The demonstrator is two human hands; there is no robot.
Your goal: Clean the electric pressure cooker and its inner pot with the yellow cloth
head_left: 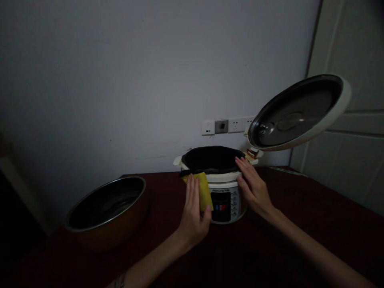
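Observation:
An electric pressure cooker [223, 179] with a white rim and a front control panel stands against the wall. Its round lid [295, 114] is raised on the hinge at the right, showing the metal underside. My left hand [193, 216] holds a yellow cloth [205, 192] flat against the cooker's front left side, just below the rim. On the right side of the cooker, my right hand [253, 188] lies with fingers stretched out along the rim and upper wall. The cooker's inside looks dark, and its bottom is hidden.
A large inner pot [111, 224], dark inside and brownish outside, sits at the left of the dark red table [168, 256]. Wall sockets [235, 125] are behind the cooker. A pale door [345, 160] stands at the right, beyond the raised lid.

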